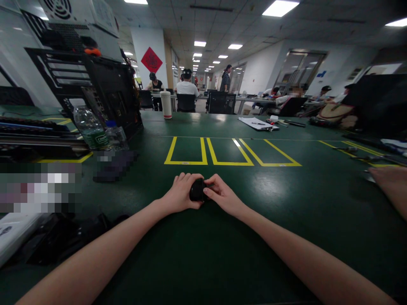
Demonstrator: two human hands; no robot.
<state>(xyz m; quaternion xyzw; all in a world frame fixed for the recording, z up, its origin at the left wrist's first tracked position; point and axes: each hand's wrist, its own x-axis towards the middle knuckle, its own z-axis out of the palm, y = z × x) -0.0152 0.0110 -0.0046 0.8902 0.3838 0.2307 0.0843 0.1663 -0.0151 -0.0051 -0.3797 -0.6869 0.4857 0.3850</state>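
Note:
Both my hands meet on the green table point(286, 220), just in front of three yellow taped boxes point(222, 152). Between them sits a small black object point(197, 190) that I cannot identify. My left hand point(181, 195) curls around its left side, fingers closed over the top. My right hand point(222, 195) grips its right side, thumb pressed on the front. The object rests on or just above the table surface.
A black open computer case point(104, 93) and plastic water bottles point(92, 129) stand at the left. A white cup point(165, 104) and a clipboard point(258, 123) lie farther back. Another person's arm point(392, 186) reaches in at the right edge. Several people sit at desks behind.

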